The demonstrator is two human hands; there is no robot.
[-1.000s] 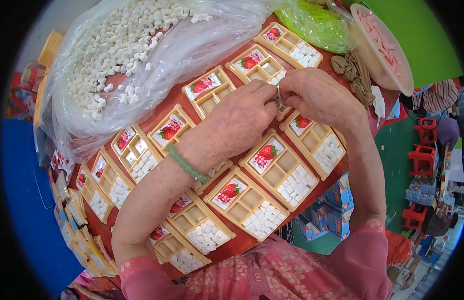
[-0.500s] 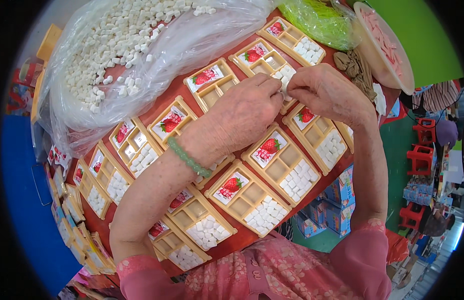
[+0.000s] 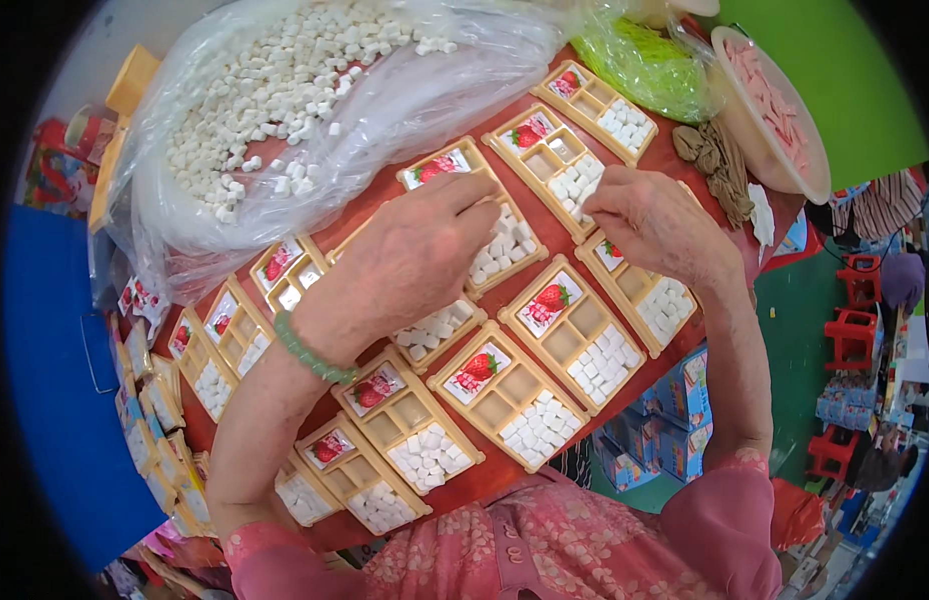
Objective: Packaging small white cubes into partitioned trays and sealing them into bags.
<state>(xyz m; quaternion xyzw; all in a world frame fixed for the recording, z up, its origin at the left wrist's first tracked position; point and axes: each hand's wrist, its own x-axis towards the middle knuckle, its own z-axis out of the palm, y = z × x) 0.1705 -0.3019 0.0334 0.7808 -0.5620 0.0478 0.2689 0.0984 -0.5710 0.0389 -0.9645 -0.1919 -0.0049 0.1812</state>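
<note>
Several cream trays (image 3: pixel 575 340) with compartments lie on the red table, each with a strawberry-printed packet (image 3: pixel 551 305) in one corner and small white marshmallows (image 3: pixel 605 362) in the largest section. My right hand (image 3: pixel 665 222) has its fingertips pinched together at the edge of the marshmallows in an upper tray (image 3: pixel 540 165); whatever is between them is hidden. Over the trays at centre left hovers my left hand (image 3: pixel 410 255), fingers curled, a green bead bracelet (image 3: pixel 310 350) on its wrist. The hand partly covers a tray holding a packet and marshmallows.
A large clear plastic bag (image 3: pixel 385 115) of loose marshmallows spreads across the upper left. At the upper right are a green net bundle (image 3: pixel 650 65), a brown cloth (image 3: pixel 715 165) and a pale basin (image 3: pixel 810 175) of pink sticks. Blue boxes (image 3: pixel 675 400) stand below the table's right side.
My left hand has moved left and down, away from the right hand, uncovering marshmallows in a middle tray. My right hand has shifted slightly down and stays by the upper tray.
</note>
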